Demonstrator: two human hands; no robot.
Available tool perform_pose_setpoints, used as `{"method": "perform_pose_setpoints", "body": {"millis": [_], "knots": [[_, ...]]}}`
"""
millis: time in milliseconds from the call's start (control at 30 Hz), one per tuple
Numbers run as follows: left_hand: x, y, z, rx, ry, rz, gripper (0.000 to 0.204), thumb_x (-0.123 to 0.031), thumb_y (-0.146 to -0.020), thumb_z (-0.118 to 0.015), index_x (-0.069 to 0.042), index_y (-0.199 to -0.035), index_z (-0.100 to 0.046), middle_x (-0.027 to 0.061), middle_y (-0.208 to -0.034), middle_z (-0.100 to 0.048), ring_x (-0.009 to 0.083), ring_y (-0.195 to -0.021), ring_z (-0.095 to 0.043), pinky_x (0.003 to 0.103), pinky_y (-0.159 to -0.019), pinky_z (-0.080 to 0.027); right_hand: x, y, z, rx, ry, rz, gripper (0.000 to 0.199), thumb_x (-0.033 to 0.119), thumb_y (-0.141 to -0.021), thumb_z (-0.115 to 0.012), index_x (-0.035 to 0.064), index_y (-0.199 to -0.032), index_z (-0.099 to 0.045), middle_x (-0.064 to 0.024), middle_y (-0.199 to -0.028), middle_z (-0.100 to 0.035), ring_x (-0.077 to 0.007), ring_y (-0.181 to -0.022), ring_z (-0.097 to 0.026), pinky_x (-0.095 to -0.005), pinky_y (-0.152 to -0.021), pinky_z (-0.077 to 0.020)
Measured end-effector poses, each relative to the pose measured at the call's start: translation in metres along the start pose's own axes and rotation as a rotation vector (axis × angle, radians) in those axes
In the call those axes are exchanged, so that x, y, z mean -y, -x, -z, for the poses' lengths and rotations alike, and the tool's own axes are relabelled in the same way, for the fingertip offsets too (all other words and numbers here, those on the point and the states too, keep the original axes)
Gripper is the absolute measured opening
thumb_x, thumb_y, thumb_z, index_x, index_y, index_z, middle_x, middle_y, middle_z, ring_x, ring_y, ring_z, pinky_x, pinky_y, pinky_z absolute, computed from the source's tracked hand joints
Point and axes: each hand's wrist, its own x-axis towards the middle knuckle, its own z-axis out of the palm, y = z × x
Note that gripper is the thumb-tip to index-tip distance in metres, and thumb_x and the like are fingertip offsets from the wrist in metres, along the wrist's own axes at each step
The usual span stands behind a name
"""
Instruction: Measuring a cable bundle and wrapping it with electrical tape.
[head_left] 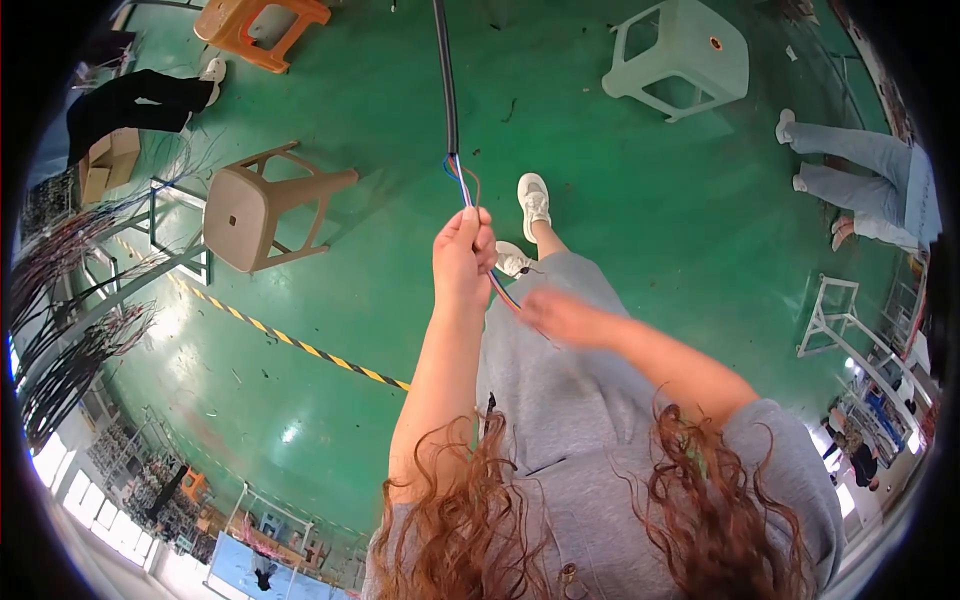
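A thick black cable comes down from the top of the view. Below its cut sheath, thin loose wires in blue, white and brown spread out a little. My left hand is closed round these wires, thumb on top. They come out under the fist and slant down to the right. Beside their lower stretch is my right hand, its fingers smeared by motion, so whether it grips them I cannot tell.
A brown stool stands at left, an orange one at upper left, a pale green one at upper right. Bundled wires hang from a rack at far left. Striped tape crosses the green floor. Two people stand at the sides.
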Motion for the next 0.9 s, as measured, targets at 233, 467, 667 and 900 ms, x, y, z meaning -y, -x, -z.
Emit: {"method": "perform_pose_setpoints", "body": {"millis": [233, 467, 667, 900], "knots": [[-0.009, 0.014, -0.007, 0.189, 0.111, 0.119, 0.02, -0.022, -0.097, -0.044, -0.008, -0.085, -0.053, -0.0075, -0.057, -0.035, 0.0022, -0.045, -0.023, 0.018, -0.039, -0.017, 0.035, -0.082, 0.084, 0.137, -0.815, 0.288, 0.04, 0.026, -0.093, -0.052, -0.0033, -0.12, -0.054, -0.0098, -0.114, -0.058, -0.018, -0.107, -0.053, -0.0325, -0.097, -0.0396], [-0.022, 0.031, -0.012, 0.097, 0.035, 0.05, 0.02, -0.022, -0.097, -0.042, -0.009, -0.086, -0.051, -0.0087, -0.055, -0.029, 0.0023, -0.044, -0.022, 0.019, -0.039, -0.016, 0.049, -0.106, 0.074, 0.294, -1.034, 0.304, 0.028, 0.028, -0.091, -0.055, 0.001, -0.095, -0.062, -0.0102, -0.098, -0.062, -0.0242, -0.103, -0.055, -0.0373, -0.094, -0.0421], [-0.011, 0.039, -0.023, -0.057, -0.09, -0.074, 0.026, -0.027, -0.097, -0.044, -0.006, -0.086, -0.053, -0.0083, -0.056, -0.032, 0.0016, -0.044, -0.025, 0.02, -0.038, -0.018, 0.053, -0.102, 0.071, 0.236, -1.087, 0.288, 0.025, 0.026, -0.088, -0.061, 0.0015, -0.09, -0.066, -0.0088, -0.094, -0.064, -0.0233, -0.101, -0.056, -0.0373, -0.093, -0.0421], [-0.004, 0.021, -0.029, -0.245, -0.659, -0.367, 0.026, -0.026, -0.097, -0.044, -0.005, -0.1, -0.058, -0.008, -0.061, -0.038, 0.0009, -0.049, -0.03, 0.018, -0.042, -0.022, 0.068, -0.089, 0.085, 0.083, -1.002, 0.071, 0.025, 0.022, -0.088, -0.061, -0.0005, -0.098, -0.067, -0.0096, -0.119, -0.056, -0.0154, -0.096, -0.059, -0.0309, -0.083, -0.0484]]}}
